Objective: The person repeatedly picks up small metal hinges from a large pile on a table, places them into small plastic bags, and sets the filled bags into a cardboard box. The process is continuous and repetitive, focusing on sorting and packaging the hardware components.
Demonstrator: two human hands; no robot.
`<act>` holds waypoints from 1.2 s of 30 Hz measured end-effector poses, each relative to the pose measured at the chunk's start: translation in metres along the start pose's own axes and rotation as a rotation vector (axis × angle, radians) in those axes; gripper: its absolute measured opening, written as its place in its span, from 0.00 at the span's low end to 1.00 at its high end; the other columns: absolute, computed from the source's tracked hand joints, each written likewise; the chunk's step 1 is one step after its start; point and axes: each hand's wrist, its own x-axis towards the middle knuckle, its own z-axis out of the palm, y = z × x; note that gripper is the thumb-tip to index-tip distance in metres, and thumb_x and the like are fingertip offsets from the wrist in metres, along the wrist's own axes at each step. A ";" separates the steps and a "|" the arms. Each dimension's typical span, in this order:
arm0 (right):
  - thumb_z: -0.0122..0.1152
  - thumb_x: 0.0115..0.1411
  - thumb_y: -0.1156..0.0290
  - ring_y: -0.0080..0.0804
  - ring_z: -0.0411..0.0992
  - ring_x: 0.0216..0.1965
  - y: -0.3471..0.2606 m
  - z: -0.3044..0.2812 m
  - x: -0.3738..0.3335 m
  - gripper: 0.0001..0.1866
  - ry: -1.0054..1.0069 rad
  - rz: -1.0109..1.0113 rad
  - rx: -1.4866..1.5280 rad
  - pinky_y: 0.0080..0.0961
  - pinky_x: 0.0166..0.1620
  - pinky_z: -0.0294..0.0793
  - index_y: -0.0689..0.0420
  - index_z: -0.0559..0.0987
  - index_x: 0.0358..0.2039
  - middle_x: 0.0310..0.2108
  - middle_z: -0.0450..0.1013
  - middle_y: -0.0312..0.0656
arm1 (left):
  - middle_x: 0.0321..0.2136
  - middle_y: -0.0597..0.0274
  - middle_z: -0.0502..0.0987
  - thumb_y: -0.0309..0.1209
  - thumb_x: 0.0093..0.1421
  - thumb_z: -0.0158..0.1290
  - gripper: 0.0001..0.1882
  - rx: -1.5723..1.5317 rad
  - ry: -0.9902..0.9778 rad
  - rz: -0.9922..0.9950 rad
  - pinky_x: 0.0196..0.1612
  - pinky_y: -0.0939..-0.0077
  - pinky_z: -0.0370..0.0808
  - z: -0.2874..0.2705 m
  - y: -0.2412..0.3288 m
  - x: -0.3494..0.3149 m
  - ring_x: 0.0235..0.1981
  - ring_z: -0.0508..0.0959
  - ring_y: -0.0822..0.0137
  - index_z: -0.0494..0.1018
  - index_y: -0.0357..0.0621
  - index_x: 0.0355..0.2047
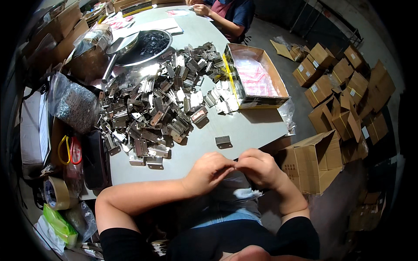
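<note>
My left hand [211, 172] and my right hand [260, 167] meet just over the table's near edge, fingertips pinched together. Whatever sits between the fingers is too small or hidden to make out. Just beyond them a single metal hinge [223, 142] lies apart on the table [244, 135]. To the left spreads a large heap of metal hinges [152, 104], loosely piled. A few shiny hinges [222, 99] lie beside an open box [278, 89], which holds pink-and-white plastic packets [254, 76].
A metal bowl [169, 43] of dark small parts stands behind the heap. On the left are a bag of small metal pieces [76, 104], scissors [75, 151], a dark case [96, 158] and a tape roll [56, 193]. Cardboard boxes [305, 163] crowd the right floor. Another person [233, 19] sits at the far end.
</note>
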 end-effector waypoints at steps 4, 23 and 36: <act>0.66 0.50 0.85 0.34 0.73 0.29 0.009 0.010 -0.014 0.10 0.139 0.090 0.209 0.26 0.33 0.74 0.60 0.76 0.32 0.29 0.73 0.43 | 0.28 0.57 0.78 0.24 0.57 0.57 0.07 -0.084 0.130 0.060 0.36 0.68 0.73 0.006 0.003 0.003 0.30 0.77 0.56 0.78 0.42 0.37; 0.71 0.48 0.73 0.40 0.74 0.36 -0.017 -0.010 -0.005 0.13 0.069 0.091 0.066 0.30 0.41 0.73 0.58 0.81 0.36 0.36 0.77 0.43 | 0.26 0.58 0.77 0.27 0.56 0.61 0.08 -0.387 0.015 -0.357 0.33 0.76 0.73 -0.002 0.001 0.000 0.30 0.76 0.71 0.79 0.37 0.36; 0.69 0.51 0.58 0.45 0.64 0.47 -0.032 -0.007 0.020 0.15 -0.457 0.084 -0.070 0.39 0.52 0.65 0.52 0.82 0.36 0.46 0.70 0.40 | 0.39 0.49 0.73 0.28 0.50 0.60 0.29 -0.011 0.038 0.032 0.44 0.61 0.73 0.007 -0.001 -0.005 0.41 0.75 0.47 0.62 0.39 0.52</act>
